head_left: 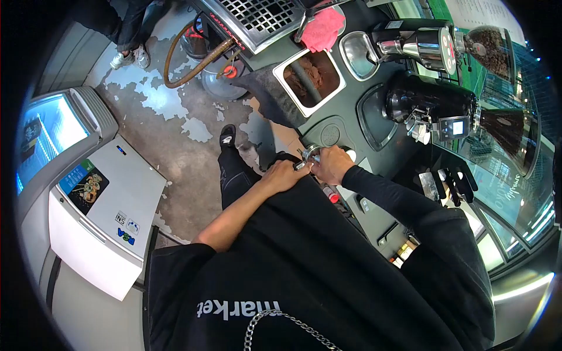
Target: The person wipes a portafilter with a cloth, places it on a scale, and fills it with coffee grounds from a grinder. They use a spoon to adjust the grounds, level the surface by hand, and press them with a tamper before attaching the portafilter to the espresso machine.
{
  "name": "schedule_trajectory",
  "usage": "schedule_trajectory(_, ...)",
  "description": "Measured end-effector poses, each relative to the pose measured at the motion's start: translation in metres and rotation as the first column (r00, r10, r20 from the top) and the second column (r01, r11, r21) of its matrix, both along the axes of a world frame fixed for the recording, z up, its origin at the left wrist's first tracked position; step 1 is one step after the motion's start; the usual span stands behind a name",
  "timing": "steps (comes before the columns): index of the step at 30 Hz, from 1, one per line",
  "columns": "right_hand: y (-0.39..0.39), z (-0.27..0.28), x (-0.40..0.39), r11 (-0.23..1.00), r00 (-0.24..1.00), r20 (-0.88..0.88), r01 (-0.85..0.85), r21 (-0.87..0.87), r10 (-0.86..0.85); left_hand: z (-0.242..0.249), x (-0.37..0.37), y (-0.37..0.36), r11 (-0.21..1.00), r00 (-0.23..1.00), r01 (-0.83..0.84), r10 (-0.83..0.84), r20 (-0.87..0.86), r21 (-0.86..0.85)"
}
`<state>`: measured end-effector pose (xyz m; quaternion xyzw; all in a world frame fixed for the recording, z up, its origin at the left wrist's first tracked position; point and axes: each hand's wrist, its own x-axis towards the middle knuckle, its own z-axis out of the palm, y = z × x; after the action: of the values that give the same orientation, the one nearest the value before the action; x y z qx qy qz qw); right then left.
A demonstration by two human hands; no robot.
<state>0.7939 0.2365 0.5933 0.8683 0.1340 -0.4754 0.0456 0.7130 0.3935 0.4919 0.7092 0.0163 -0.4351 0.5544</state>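
At the counter's front edge, close to my body, a metal portafilter shows between my hands. My left hand is closed at its near side, apparently around the handle, most of which is hidden. My right hand is closed at the portafilter's rim, its fingers curled down. Whatever it holds there is too small and covered to name. A small white round item sits just beyond the right hand. A dark tamping mat with a round pad lies ahead of both hands.
Beyond the mat stands a knock box with coffee grounds and a bar. A pink cloth lies behind it. Two coffee grinders line the right side. A white chest freezer is at left; another person's shoes show far left.
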Motion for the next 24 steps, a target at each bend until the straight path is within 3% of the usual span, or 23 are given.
schedule_trajectory(17, 0.000, -0.004, -0.009, 0.999, 0.997, 0.069, 0.041, 0.020, -0.043, -0.003, 0.001, -0.002, 0.999, 0.999, 0.042, -0.042, -0.001, 0.026)
schedule_trajectory(20, 0.003, -0.001, -0.011, 0.996, 0.993, 0.077, 0.087, 0.023, -0.088, -0.014, -0.002, -0.006, 0.998, 0.998, 0.048, -0.050, 0.034, 0.046)
schedule_trajectory(24, -0.013, -0.019, -0.012, 1.000, 0.989, 0.147, -0.006, 0.024, 0.003, -0.026, -0.009, -0.006, 0.998, 0.988, 0.042, -0.035, 0.148, -0.045)
